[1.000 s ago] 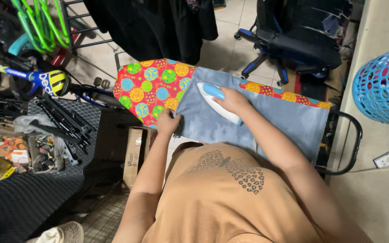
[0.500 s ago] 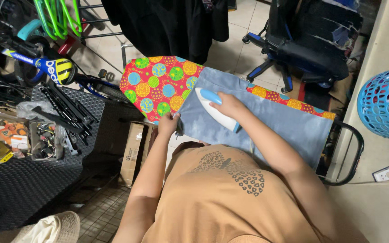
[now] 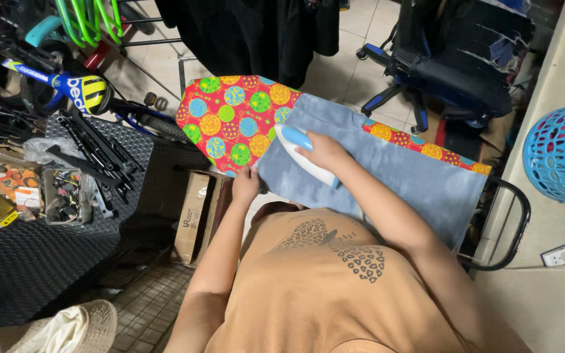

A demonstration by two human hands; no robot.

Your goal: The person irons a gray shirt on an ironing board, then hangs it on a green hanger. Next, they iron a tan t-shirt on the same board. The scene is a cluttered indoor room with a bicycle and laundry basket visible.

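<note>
On the patterned ironing board (image 3: 230,121), blue cloth (image 3: 400,173).

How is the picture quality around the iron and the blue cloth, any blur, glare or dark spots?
Head view: even indoor light, no glare; the white and blue iron under the right hand and the grey-blue cloth look fairly sharp; the left hand at the cloth's edge is slightly soft; the dark clutter on the black mat loses detail in shadow.
</note>
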